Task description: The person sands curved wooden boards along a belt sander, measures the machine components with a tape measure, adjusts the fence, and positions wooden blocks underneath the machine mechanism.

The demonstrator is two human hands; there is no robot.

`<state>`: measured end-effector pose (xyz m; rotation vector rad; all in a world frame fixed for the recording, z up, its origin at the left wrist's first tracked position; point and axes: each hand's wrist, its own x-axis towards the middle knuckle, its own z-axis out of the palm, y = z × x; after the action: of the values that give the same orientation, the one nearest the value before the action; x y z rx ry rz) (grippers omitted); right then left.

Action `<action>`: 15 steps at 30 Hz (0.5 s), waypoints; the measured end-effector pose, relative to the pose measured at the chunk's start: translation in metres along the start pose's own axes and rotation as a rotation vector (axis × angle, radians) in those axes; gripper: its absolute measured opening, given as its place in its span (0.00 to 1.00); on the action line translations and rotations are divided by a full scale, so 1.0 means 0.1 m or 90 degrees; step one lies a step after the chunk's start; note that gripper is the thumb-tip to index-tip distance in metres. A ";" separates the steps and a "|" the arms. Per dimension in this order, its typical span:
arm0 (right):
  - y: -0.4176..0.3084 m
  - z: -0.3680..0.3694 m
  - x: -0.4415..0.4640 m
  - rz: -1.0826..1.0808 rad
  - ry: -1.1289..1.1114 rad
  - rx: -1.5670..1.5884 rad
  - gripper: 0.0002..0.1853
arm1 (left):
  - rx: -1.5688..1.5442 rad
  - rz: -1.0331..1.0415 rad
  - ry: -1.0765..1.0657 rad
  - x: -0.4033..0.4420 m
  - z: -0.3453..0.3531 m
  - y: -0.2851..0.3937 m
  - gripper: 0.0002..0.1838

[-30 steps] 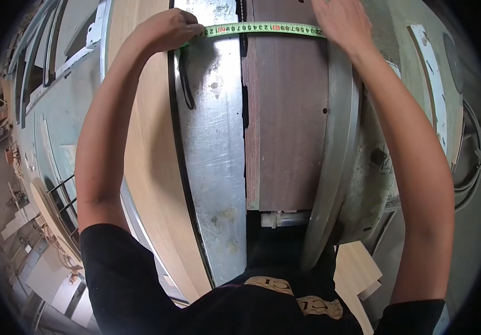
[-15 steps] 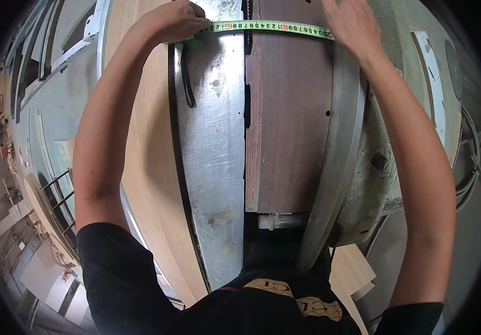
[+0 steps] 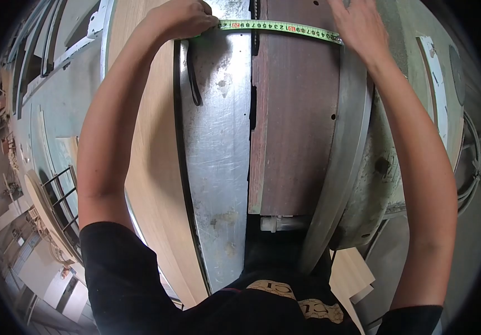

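My left hand (image 3: 182, 19) is closed round the case of a tape measure near the top of the view; the fingers mostly hide the case. Its yellow-green blade (image 3: 274, 27) stretches to the right across a shiny metal plate (image 3: 218, 139) and a reddish-brown board (image 3: 296, 123). A black wrist strap (image 3: 193, 78) dangles below my left hand. The blade's end meets the upright metal fence (image 3: 343, 106). My right hand (image 3: 361, 28) lies by that end over the fence, fingers stretched forward and partly cut off by the frame's top edge.
A light wood-grain panel (image 3: 159, 128) with a dark edge runs along the left of the plate. A worn machine body (image 3: 371, 184) is right of the fence. Coiled cables (image 3: 471, 162) hang at far right. Wood offcuts (image 3: 351, 271) lie below.
The whole view has shifted slightly, so hands, blade and machine all appear a little further right. Both hands keep their places on the tape measure and at the fence.
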<state>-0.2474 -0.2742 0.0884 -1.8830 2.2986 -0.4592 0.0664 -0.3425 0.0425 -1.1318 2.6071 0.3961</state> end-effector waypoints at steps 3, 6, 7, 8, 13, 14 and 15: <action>0.01 0.00 0.00 -0.003 0.001 0.005 0.49 | -0.107 0.379 0.323 -0.03 0.09 -0.10 0.14; 0.03 0.01 0.01 -0.015 0.005 0.016 0.49 | -0.014 -0.061 -0.008 -0.01 -0.12 0.19 0.15; 0.03 0.01 0.01 -0.014 0.004 0.012 0.49 | -0.045 -0.115 -0.006 -0.02 -0.14 0.24 0.16; 0.02 0.01 0.00 -0.012 0.003 0.010 0.49 | -0.077 -0.168 -0.005 -0.03 -0.16 0.26 0.17; 0.02 0.00 0.00 -0.010 -0.001 0.012 0.49 | 0.086 -0.032 0.037 0.02 0.18 -0.05 0.15; 0.02 0.01 0.01 -0.009 -0.002 0.008 0.49 | 0.248 0.104 0.139 0.04 0.33 -0.15 0.20; 0.01 0.00 0.01 -0.010 0.000 0.008 0.49 | 0.249 0.103 0.139 0.04 0.34 -0.18 0.20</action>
<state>-0.2484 -0.2750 0.0879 -1.8964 2.2766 -0.4742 0.0814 -0.3451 0.0068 -0.8758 2.8018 -0.2160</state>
